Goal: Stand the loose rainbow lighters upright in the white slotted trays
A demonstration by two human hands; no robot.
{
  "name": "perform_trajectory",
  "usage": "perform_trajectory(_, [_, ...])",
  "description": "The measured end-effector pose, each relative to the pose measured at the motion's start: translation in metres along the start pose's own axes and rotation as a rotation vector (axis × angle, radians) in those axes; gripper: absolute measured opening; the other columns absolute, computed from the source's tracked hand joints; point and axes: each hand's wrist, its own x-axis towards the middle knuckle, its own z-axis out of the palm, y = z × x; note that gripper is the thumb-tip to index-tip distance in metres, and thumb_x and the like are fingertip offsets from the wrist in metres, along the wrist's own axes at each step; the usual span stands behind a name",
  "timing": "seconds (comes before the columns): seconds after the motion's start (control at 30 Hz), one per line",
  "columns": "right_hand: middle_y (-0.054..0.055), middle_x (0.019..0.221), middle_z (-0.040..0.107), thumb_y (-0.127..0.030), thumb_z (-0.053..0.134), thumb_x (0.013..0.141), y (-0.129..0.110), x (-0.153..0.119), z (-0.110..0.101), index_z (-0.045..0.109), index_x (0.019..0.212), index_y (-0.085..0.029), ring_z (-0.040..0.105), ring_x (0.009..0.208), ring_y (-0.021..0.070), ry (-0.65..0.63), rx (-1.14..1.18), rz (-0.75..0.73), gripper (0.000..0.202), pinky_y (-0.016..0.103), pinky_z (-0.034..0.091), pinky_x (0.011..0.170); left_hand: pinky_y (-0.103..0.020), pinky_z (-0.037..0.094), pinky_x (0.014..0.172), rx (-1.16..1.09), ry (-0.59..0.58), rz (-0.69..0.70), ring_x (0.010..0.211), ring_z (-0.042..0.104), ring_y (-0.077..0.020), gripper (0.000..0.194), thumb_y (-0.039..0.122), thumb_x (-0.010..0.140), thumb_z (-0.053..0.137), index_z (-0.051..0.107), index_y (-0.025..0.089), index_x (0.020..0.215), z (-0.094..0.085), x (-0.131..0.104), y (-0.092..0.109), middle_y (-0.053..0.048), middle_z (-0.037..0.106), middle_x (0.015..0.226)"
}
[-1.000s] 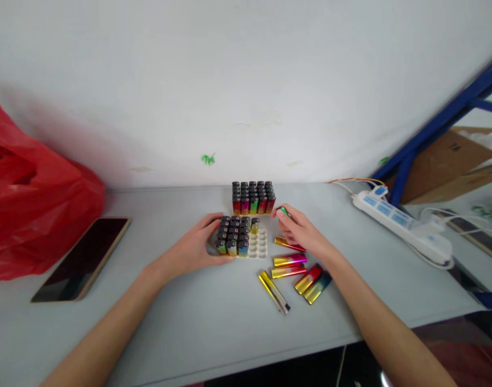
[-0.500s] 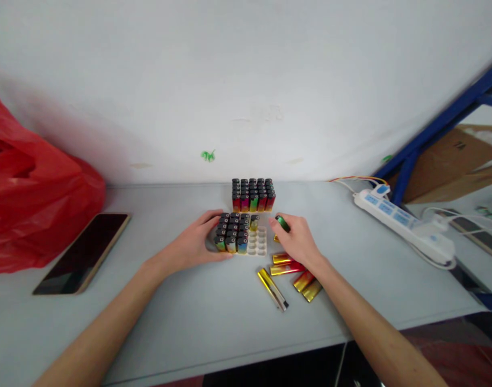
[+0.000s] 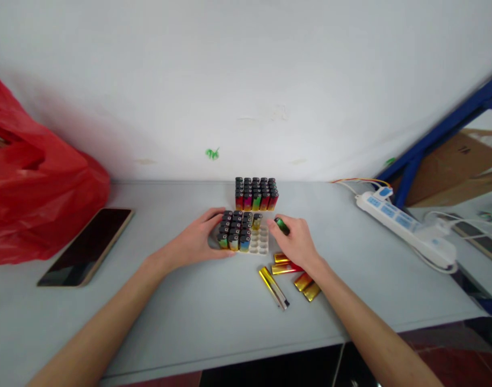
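A white tray with round-edged slots (image 3: 263, 248) carries several upright lighters (image 3: 233, 231) with black tops on its left side. One gold lighter (image 3: 257, 221) stands at the back of the tray's right part; the slots in front of it are bare. My left hand (image 3: 201, 236) wraps around the left side of the tray and its lighters. To the right of the tray, my right hand (image 3: 295, 239) is closed on a green lighter (image 3: 282, 226), tilted and partly hidden by the fingers. Near my right wrist lie several gold and red lighters (image 3: 286, 267).
A full block of upright lighters (image 3: 256, 194) stands by the wall. On the left are a phone (image 3: 87, 247) and a red plastic bag (image 3: 48, 188). A white power strip (image 3: 407, 226) with cables lies on the right, near a blue metal frame (image 3: 443, 129) and a cardboard box (image 3: 459, 166).
The view has shifted slightly, so the scene sits a little differently. My right hand still has the green lighter beside the tray, and my left hand keeps its place around the tray.
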Motion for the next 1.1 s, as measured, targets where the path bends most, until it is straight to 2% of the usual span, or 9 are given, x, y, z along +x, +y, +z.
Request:
perform_trajectory(0.13, [-0.007,0.056,0.034,-0.046,0.052,0.097,0.001,-0.001,-0.002,0.038,0.063,-0.027,0.035,0.054,0.0118,0.033,0.033,0.021,0.041,0.029,0.027,0.056,-0.055,0.052,0.13,-0.017,0.001,-0.017,0.142,0.068,-0.042,0.082,0.065,0.071,0.095,0.074,0.021,0.137,0.0,0.001,0.002,-0.017,0.066,0.156])
perform_trajectory(0.3, [-0.007,0.061,0.048,-0.054,0.054,0.107,0.0,-0.001,-0.004,0.049,0.079,-0.026,0.045,0.057,0.0142,0.007,0.023,0.019,0.039,0.029,0.034,0.061,-0.054,0.052,0.13,-0.008,-0.005,-0.01,0.143,0.066,-0.0413,0.077,0.061,0.074,0.094,0.073,0.02,0.136,-0.002,0.0,0.006,-0.017,0.065,0.156])
perform_trajectory(0.43, [-0.001,0.075,0.059,-0.054,0.052,0.113,0.001,0.0,-0.006,0.051,0.085,-0.026,0.056,0.071,0.0184,-0.04,-0.003,-0.064,0.039,0.03,0.043,0.071,-0.054,0.048,0.133,0.001,-0.024,-0.012,0.147,0.063,-0.0419,0.079,0.057,0.078,0.093,0.069,0.016,0.141,-0.003,-0.001,0.009,-0.019,0.061,0.162])
perform_trajectory(0.57, [0.005,0.091,0.065,-0.056,0.05,0.115,0.003,0.0,-0.01,0.061,0.089,-0.025,0.062,0.085,0.0214,-0.088,0.041,-0.129,0.043,0.031,0.049,0.076,-0.056,0.047,0.133,-0.008,-0.021,-0.005,0.148,0.062,-0.0428,0.081,0.057,0.078,0.093,0.068,0.015,0.143,-0.002,-0.001,0.007,-0.021,0.06,0.163])
perform_trajectory(0.73, [-0.002,0.071,0.054,-0.061,0.056,0.112,0.003,0.0,-0.011,0.052,0.074,-0.025,0.052,0.067,0.0169,-0.046,0.01,-0.119,0.053,0.03,0.042,0.067,-0.054,0.047,0.134,-0.022,-0.014,0.003,0.149,0.062,-0.0408,0.081,0.06,0.078,0.094,0.069,0.016,0.141,0.0,-0.002,0.005,-0.019,0.06,0.163])
perform_trajectory(0.8, [-0.003,0.065,0.057,-0.062,0.058,0.111,0.004,-0.001,-0.011,0.052,0.073,-0.025,0.053,0.063,0.0159,-0.044,0.012,-0.072,0.053,0.029,0.041,0.064,-0.053,0.047,0.134,-0.021,-0.011,0.002,0.149,0.062,-0.0406,0.079,0.06,0.079,0.093,0.069,0.016,0.14,0.0,-0.002,0.005,-0.019,0.06,0.163])
perform_trajectory(0.93, [0.002,0.077,0.075,-0.061,0.058,0.111,0.007,-0.001,-0.008,0.065,0.084,-0.023,0.067,0.071,0.0196,-0.076,0.013,-0.038,0.047,0.03,0.047,0.071,-0.051,0.046,0.134,-0.016,-0.021,-0.005,0.151,0.061,-0.0397,0.078,0.063,0.078,0.093,0.071,0.018,0.138,0.0,-0.002,0.005,-0.018,0.06,0.163])
perform_trajectory(1.1, [0.005,0.078,0.074,-0.061,0.053,0.114,0.013,0.002,-0.005,0.064,0.085,-0.025,0.066,0.071,0.0224,-0.149,-0.149,-0.152,0.048,0.034,0.048,0.072,-0.05,0.048,0.133,-0.006,-0.016,-0.007,0.149,0.062,-0.0393,0.08,0.062,0.077,0.094,0.07,0.019,0.14,-0.001,-0.002,0.006,-0.017,0.061,0.162])
